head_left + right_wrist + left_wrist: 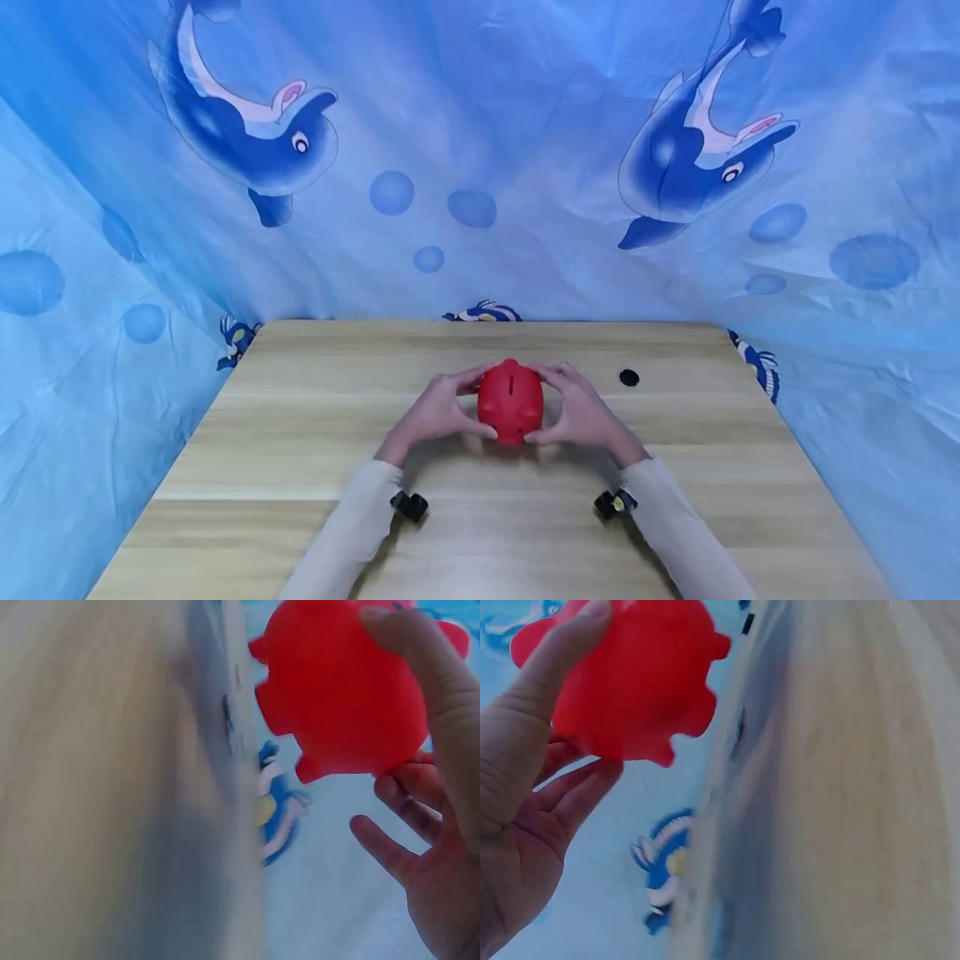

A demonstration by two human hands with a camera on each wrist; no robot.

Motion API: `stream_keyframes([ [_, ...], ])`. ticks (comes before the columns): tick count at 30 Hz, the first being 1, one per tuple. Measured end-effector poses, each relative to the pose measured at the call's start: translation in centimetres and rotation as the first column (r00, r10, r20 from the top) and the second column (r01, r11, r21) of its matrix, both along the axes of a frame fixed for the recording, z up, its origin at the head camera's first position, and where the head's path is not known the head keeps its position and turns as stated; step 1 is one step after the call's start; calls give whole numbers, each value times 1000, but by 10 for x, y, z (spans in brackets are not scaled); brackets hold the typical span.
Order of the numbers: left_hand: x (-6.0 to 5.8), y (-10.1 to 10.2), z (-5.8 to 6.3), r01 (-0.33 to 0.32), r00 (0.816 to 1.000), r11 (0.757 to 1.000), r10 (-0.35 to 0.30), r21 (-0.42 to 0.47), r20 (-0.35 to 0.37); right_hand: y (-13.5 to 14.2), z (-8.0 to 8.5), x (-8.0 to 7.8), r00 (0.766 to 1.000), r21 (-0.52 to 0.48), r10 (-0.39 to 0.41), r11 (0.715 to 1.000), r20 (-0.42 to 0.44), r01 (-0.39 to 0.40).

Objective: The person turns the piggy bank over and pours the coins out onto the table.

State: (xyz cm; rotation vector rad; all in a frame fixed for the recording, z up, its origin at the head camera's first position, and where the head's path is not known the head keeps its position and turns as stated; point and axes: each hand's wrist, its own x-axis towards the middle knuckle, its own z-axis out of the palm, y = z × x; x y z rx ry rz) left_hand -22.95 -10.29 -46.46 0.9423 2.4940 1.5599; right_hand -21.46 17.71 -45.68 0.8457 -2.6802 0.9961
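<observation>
A red piggy bank point(511, 402) with a dark coin slot on top is held between both hands over the middle of the table. My left hand point(438, 406) grips its left side, thumb on the near end and fingers round the far end. On the other side my right hand point(581, 408) holds it the same way. In the left wrist view the piggy bank point(641, 679) shows its stubby feet raised off the tabletop. The right wrist view shows the piggy bank point(349, 690) with the thumb pressed on it and fingertips at its far edge.
The wooden table point(225, 467) fills the lower part of the head view. A small black disc point(629, 377) lies on it at the back right. A blue curtain point(480, 150) with dolphin prints hangs behind and along both sides. Both wrists wear small black cameras point(409, 506).
</observation>
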Motion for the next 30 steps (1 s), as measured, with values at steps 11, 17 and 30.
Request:
stream_keyframes([
  [11,0,7,-1,-106,990,992,99,64,103,4,-1,-7,999,-119,-17,993,39,22],
  [17,-2,7,-4,-128,987,986,115,107,116,3,-4,-9,997,-165,-27,986,72,38],
  [30,3,3,-1,-81,995,992,74,95,72,2,-5,-7,998,-157,16,988,67,-5],
])
